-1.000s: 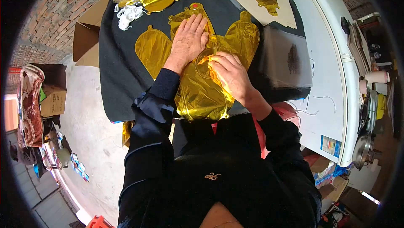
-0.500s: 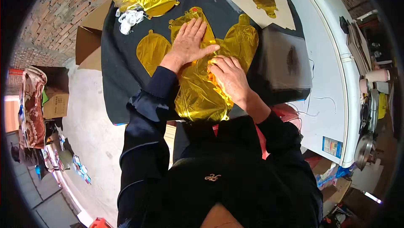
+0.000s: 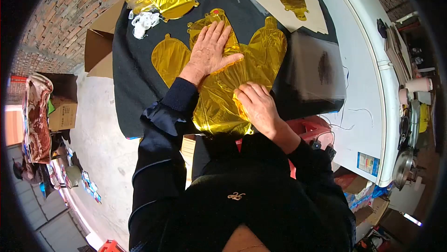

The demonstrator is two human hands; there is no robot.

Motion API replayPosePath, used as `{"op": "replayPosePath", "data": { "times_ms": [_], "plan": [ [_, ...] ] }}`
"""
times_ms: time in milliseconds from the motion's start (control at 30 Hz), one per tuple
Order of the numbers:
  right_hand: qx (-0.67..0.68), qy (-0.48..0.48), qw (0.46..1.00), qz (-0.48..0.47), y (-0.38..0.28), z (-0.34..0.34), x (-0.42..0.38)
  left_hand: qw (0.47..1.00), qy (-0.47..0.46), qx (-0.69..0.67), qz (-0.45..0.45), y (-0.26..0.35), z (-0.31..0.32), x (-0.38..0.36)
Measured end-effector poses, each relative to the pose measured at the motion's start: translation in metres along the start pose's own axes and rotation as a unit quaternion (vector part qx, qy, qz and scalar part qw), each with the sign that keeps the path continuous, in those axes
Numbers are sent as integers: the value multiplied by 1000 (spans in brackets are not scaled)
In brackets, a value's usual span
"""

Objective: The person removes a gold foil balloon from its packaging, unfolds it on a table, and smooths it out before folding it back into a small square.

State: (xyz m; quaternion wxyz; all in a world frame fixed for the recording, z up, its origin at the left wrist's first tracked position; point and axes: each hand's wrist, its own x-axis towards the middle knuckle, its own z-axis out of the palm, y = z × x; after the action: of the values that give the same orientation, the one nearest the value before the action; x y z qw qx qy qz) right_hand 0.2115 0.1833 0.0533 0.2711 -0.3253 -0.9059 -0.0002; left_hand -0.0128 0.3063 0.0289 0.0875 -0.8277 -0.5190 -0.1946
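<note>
A flat, uninflated gold foil balloon [image 3: 216, 105] lies on the black-covered table [image 3: 132, 84], its lower end at the near edge. Two rounded lobes spread out from it to the left and right, and a narrower folded part with a small red spot points away from me. My left hand [image 3: 210, 51] rests flat on the upper middle of the foil, fingers stretched and thumb out to the right. Lower down, my right hand [image 3: 259, 108] has its fingers curled onto the creased right edge of the foil, gripping it there. Its fingertips are partly hidden.
More gold foil balloons [image 3: 170, 0] lie along the far side, beside a bundle of white string [image 3: 144, 21]. Pale card sheets [image 3: 312, 12] and a clear plastic-looking box [image 3: 316, 66] are at the right. Beyond stands a white appliance [image 3: 358, 94]; a cardboard box [image 3: 98, 49] is at the left.
My right hand has moved down and slightly right, away from my left hand, along the foil. The foil between the hands now lies flatter. My left hand stays nearly in place.
</note>
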Motion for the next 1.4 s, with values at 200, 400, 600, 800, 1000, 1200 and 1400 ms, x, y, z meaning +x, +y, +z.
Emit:
{"op": "replayPosePath", "data": {
  "times_ms": [200,400,600,800,1000,1200,1400],
  "plan": [
    [90,-31,995,-16,-3,-17,-6,1000,-3,2,-9,1,-1,-1],
    [72,45,995,52,62,-14,36,1000,-22,1,-22,-1,6,-2],
    [28,48,998,29,108,-2,55,1000,9,-8,-14,1,1,-2],
    [119,59,986,97,145,34,114,1000,-2,-4,-14,2,3,0],
    [59,-197,939,275,153,53,217,1000,-7,-7,-13,3,1,1],
    [71,-281,902,320,150,52,243,1000,-11,-14,-26,5,2,2],
    [162,-274,896,311,175,67,235,1000,19,-17,-6,7,0,2]
  ]
}}
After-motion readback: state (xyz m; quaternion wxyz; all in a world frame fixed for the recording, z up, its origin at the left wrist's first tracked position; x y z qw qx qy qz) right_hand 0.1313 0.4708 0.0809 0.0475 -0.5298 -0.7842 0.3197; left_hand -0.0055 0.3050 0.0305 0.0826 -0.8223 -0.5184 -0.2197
